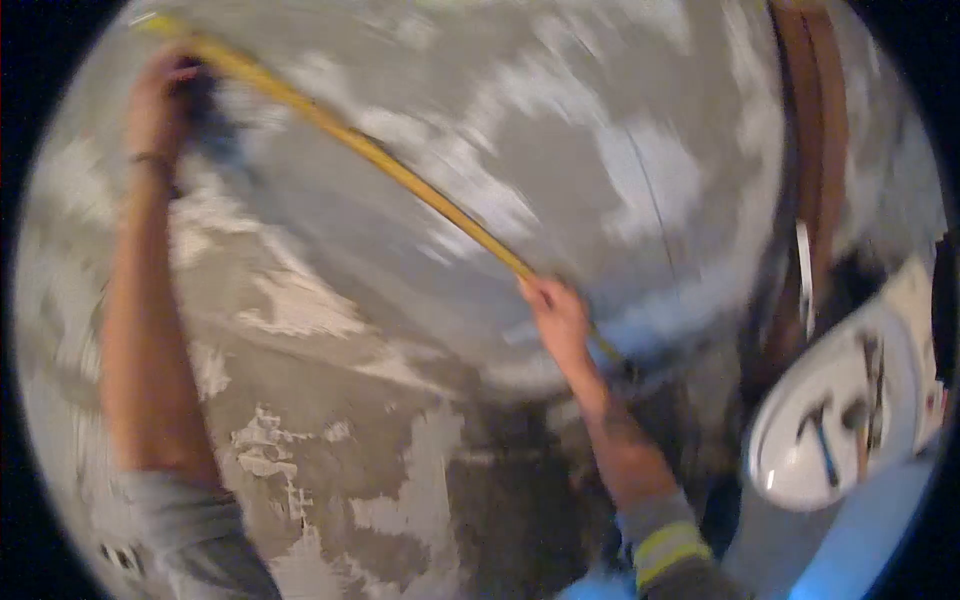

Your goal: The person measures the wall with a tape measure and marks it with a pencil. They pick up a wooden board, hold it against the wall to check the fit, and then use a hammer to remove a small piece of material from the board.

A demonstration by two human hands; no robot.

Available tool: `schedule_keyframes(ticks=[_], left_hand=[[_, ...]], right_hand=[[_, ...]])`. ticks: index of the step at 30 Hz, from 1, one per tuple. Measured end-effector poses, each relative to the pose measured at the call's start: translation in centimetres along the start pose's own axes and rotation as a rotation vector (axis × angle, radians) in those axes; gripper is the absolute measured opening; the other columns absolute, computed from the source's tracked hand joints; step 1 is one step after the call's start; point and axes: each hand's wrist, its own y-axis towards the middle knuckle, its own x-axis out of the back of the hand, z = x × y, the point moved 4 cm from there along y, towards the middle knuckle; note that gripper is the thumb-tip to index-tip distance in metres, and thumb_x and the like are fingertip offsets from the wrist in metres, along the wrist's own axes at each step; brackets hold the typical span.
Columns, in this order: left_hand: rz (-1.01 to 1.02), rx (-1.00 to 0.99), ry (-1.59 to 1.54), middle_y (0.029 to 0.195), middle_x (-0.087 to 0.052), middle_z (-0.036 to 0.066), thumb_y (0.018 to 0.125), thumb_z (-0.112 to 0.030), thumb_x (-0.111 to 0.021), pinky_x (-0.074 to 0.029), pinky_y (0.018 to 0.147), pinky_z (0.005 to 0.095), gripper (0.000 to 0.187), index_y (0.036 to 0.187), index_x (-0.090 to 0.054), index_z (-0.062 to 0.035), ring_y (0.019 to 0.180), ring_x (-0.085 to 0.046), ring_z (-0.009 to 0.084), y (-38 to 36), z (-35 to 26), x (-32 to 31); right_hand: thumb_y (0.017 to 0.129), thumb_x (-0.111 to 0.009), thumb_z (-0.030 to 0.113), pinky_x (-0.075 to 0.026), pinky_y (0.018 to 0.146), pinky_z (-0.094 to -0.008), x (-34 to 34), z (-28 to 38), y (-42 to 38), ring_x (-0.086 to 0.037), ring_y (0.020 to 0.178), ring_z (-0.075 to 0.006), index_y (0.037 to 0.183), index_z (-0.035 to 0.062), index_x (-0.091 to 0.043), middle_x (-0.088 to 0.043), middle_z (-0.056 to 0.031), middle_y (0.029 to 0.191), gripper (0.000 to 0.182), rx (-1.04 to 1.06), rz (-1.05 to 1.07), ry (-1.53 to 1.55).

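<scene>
A long yellow measuring tape (pixel 400 172) is stretched diagonally across a patchy grey wall (pixel 560 150), from the upper left down to the centre right. My left hand (pixel 160 95) is raised at the upper left, close under the tape's far end, around something dark that is blurred. My right hand (pixel 560 315) pinches the tape near the centre, fingers closed on it. A short stretch of tape continues below this hand towards a dark spot on the right. Both arms reach up from grey sleeves.
At the lower right is a white toilet lid (pixel 790 470) with a blue-handled hammer (pixel 827 450) and other tools on it. A brown vertical board or pipe (pixel 825 130) runs down the right side. Beside it hangs a thin white strip (pixel 805 275).
</scene>
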Motion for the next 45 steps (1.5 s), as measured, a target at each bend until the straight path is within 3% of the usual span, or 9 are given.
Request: schedule_keyframes(ticks=[1,3,6,29,33,34,37,39,45], left_hand=[[-0.236,-0.348,0.239,0.103,-0.065,0.007,0.085,-0.012,-0.057,-0.047,0.084,0.0271,0.028,0.110,-0.063,-0.0024,0.092,-0.060,0.0176,-0.8,-0.1,0.1],[-0.284,0.470,-1.067,0.092,-0.066,0.006,0.084,-0.018,-0.067,-0.049,0.068,0.0226,0.020,0.098,-0.066,-0.0044,0.074,-0.062,0.0131,-0.7,-2.3,-0.5],[-0.295,0.543,-1.210,0.084,-0.065,-0.001,0.084,-0.025,-0.071,-0.043,0.059,0.0187,0.024,0.096,-0.067,-0.0048,0.062,-0.053,0.0052,-0.9,-4.7,0.3],[-0.115,0.715,-1.271,0.074,-0.065,0.001,0.084,-0.027,-0.070,-0.048,0.056,0.0225,0.024,0.091,-0.068,-0.0043,0.057,-0.058,0.0061,-1.3,-4.4,1.1],[-0.066,0.481,-0.910,0.099,-0.066,0.006,0.085,-0.021,-0.055,-0.049,0.076,0.0281,0.022,0.084,-0.069,-0.0038,0.084,-0.064,0.0173,-1.1,-3.2,0.5],[-0.082,0.009,-0.309,0.107,-0.064,0.005,0.082,-0.018,-0.055,-0.046,0.085,0.0279,0.019,0.078,-0.069,-0.0058,0.096,-0.061,0.0174,-0.9,-1.6,-0.9],[-0.023,0.319,-0.569,0.115,-0.061,0.006,0.093,-0.014,-0.047,-0.045,0.091,0.0288,0.030,0.118,-0.062,-0.0086,0.100,-0.060,0.0170,-0.9,1.0,-2.2],[-0.063,0.053,-0.095,0.119,-0.059,0.007,0.089,-0.004,-0.050,-0.044,0.094,0.0289,0.041,0.129,-0.055,-0.0113,0.103,-0.059,0.0170,-0.7,0.8,-0.5],[0.253,0.216,-0.875,0.124,-0.059,0.011,0.091,-0.008,-0.050,-0.047,0.091,0.0315,0.037,0.127,-0.052,-0.0041,0.110,-0.058,0.0211,4.4,21.5,-4.7]], right_hand=[[0.086,-0.066,0.028,-0.048,0.065,-0.0313,0.3,1.0,-0.2,-0.061,0.069,-0.0166,0.094,0.0032,-0.068,-0.066,-0.0100,0.078,0.026,-0.062,0.016,0.113],[0.083,-0.069,0.020,-0.049,0.068,-0.0325,-0.2,0.0,0.0,-0.062,0.072,-0.0208,0.090,0.0056,-0.068,-0.067,-0.0113,0.081,0.016,0.129,-0.111,0.032],[0.084,-0.069,0.023,-0.047,0.066,-0.0287,-0.2,0.3,-0.2,-0.058,0.070,-0.0137,0.089,0.0030,-0.067,-0.065,-0.0077,0.077,0.020,0.127,-0.104,0.031],[0.084,-0.070,0.021,-0.043,0.064,-0.0250,-0.6,-0.4,0.7,-0.050,0.069,-0.0077,0.085,0.0031,-0.064,-0.058,0.0013,0.074,0.019,0.060,-0.010,0.094],[0.090,-0.059,0.024,-0.049,0.070,-0.0351,-1.0,-1.5,1.2,-0.063,0.074,-0.0212,0.089,0.0039,-0.066,-0.067,-0.0110,0.081,0.021,0.184,-0.021,-0.003],[0.089,-0.062,0.023,-0.050,0.072,-0.0347,-0.5,1.5,0.7,-0.064,0.076,-0.0214,0.091,0.0052,-0.066,-0.068,-0.0106,0.084,0.018,-0.019,0.010,-0.060],[0.082,-0.069,0.022,-0.050,0.072,-0.0316,-0.2,1.3,-0.1,-0.065,0.077,-0.0235,0.088,0.0063,-0.067,-0.068,-0.0113,0.080,0.017,-0.076,-0.103,0.011],[0.080,-0.071,0.022,-0.050,0.072,-0.0335,-0.3,0.9,-0.1,-0.066,0.078,-0.0268,0.088,0.0085,-0.068,-0.067,-0.0115,0.080,0.016,-0.072,-0.095,0.038],[0.078,-0.071,0.023,-0.048,0.068,-0.0370,0.1,0.8,-0.3,-0.062,0.073,-0.0284,0.087,0.0082,-0.069,-0.067,-0.0109,0.078,0.017,-0.050,-0.159,0.050]])
